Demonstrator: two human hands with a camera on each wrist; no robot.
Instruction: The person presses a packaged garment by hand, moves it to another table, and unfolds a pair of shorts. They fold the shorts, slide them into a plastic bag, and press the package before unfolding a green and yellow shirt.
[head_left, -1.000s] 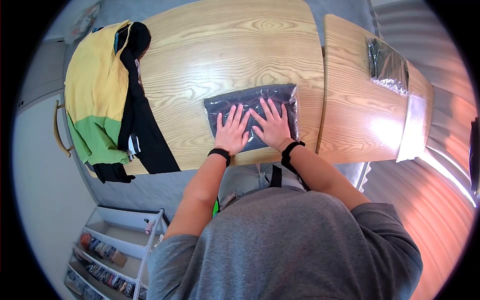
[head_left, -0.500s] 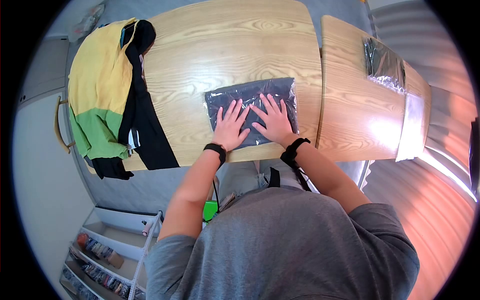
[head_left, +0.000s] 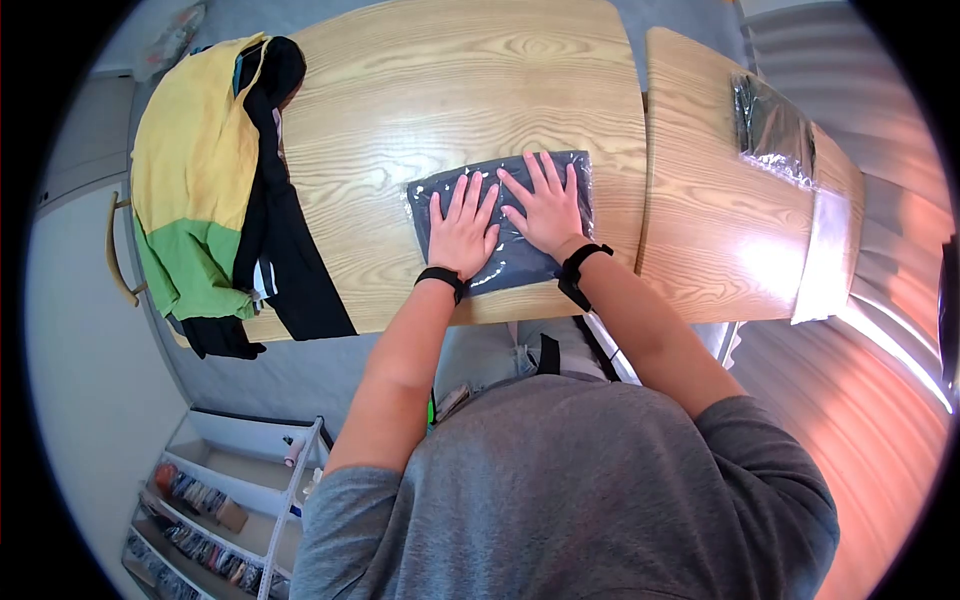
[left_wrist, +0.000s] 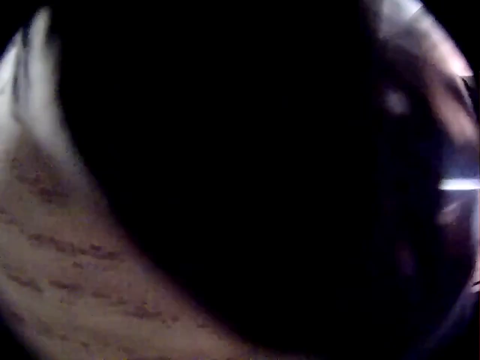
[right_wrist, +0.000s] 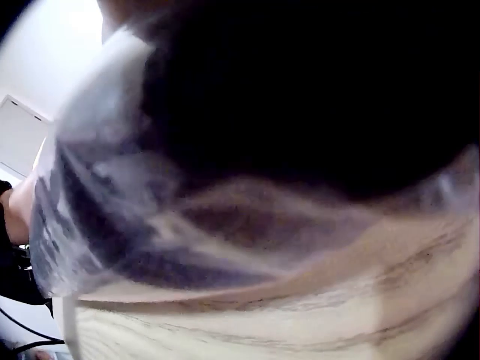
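Observation:
A dark folded garment in a clear plastic bag (head_left: 520, 265) lies flat near the front edge of the wooden table. My left hand (head_left: 462, 232) rests palm down on its left half, fingers spread and straight. On the right half my right hand (head_left: 548, 212) presses flat, its fingertips close to the bag's far edge. Both thumbs point toward each other across the middle. In the right wrist view the crinkled clear plastic (right_wrist: 112, 202) shows close up above the wood grain; the left wrist view is mostly black.
Yellow-and-green clothing (head_left: 195, 150) and black clothing (head_left: 295, 270) lie over the table's left end. On the side table (head_left: 700, 200) at the right are another dark bagged item (head_left: 775, 125) and a pale clear sheet (head_left: 825, 255). A shelf (head_left: 235, 465) with packed goods stands lower left.
Both hands have slid forward over the bag, away from the body, with fingers kept straight. The bag's far edge now sits slightly farther from me, and its surface looks flatter.

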